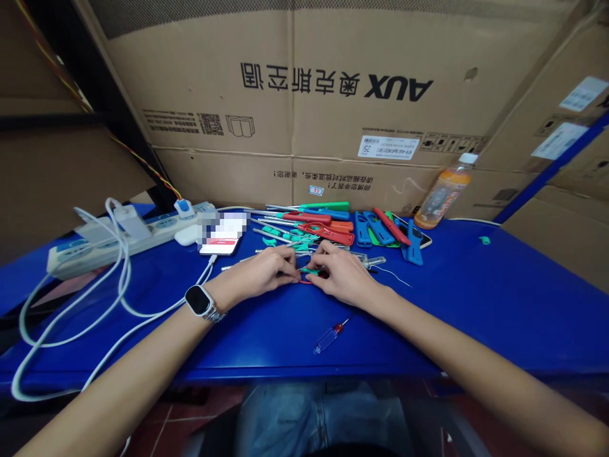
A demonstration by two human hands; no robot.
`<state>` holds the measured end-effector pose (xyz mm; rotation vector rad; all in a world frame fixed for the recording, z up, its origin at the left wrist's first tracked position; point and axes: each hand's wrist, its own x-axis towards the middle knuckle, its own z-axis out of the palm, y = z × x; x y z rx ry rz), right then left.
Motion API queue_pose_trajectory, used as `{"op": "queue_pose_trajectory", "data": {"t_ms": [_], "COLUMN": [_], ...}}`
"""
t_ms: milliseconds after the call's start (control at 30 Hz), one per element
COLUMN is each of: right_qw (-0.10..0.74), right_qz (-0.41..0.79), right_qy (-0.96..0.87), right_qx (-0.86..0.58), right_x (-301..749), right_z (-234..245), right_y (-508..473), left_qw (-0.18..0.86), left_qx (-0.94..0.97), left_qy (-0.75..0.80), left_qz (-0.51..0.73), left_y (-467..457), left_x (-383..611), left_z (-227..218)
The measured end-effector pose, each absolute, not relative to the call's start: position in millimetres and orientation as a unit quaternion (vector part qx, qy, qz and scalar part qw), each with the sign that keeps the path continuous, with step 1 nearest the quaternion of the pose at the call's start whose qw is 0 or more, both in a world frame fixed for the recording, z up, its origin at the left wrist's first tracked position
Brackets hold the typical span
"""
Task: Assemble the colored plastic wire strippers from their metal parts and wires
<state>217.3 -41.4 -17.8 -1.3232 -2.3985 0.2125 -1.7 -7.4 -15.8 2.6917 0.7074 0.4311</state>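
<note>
My left hand (263,271) and my right hand (341,274) meet at the middle of the blue table (476,298), fingers pinched together on a small green and red part (311,273) that lies on the table. A watch sits on my left wrist. Just behind my hands lies a heap of red, green and blue handled tools (314,225). A small clear-handled screwdriver (330,337) lies near the front edge, close to my right forearm.
A power strip (118,235) with white cables (71,298) and a phone (221,244) lie at the left. An orange drink bottle (442,193) leans at the back right. Big cardboard boxes (304,95) wall off the back.
</note>
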Motion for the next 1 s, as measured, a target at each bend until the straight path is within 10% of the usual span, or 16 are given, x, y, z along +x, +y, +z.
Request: {"op": "queue_pose_trajectory", "data": {"t_ms": [1000], "right_qw": [0.239], "right_qz": [0.131], "right_qy": [-0.844], "right_qx": [-0.463], "right_x": [220.0], "right_z": [-24.0], "right_y": [-40.6], "left_qw": [0.116], "left_qx": [0.935], "left_qy": [0.288], "left_qz": [0.169], "left_y": [-13.6], "left_x": [5.1], "left_z": [-20.8]}}
